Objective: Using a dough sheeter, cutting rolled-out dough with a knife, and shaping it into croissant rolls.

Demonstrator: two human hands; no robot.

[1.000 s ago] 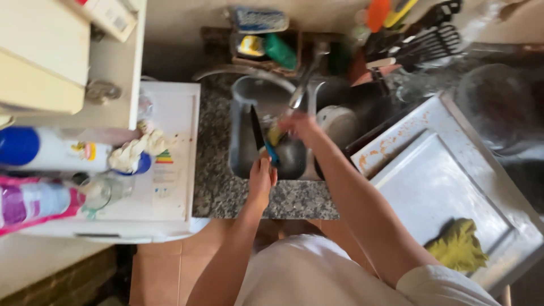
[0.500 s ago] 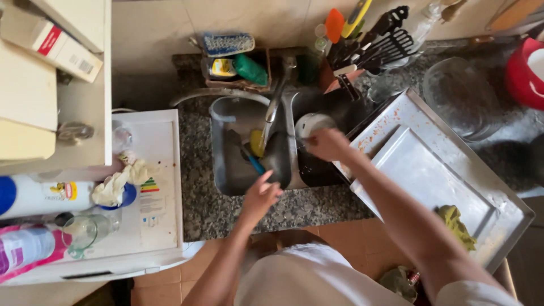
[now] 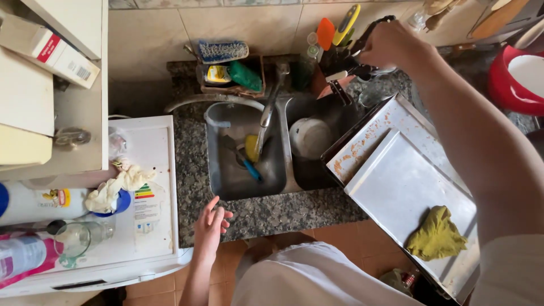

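Right hand [image 3: 391,44] has left the sink and risen to the utensil rack [image 3: 345,56], fingers curled among handles; whether it grips one, cannot tell. Left hand [image 3: 211,226] hangs open, empty, over the worktop [image 3: 255,215] edge. White bowl [image 3: 310,137] and blue-handled tool [image 3: 251,169] remain in the sink, unwashed-looking.

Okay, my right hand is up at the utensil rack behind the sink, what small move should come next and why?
Probably let go and draw the right hand back toward the sink. It sits at the black utensil rack, its grip hidden from this angle, while the left hand hangs empty by the granite counter edge and a blue-handled utensil lies in the basin.
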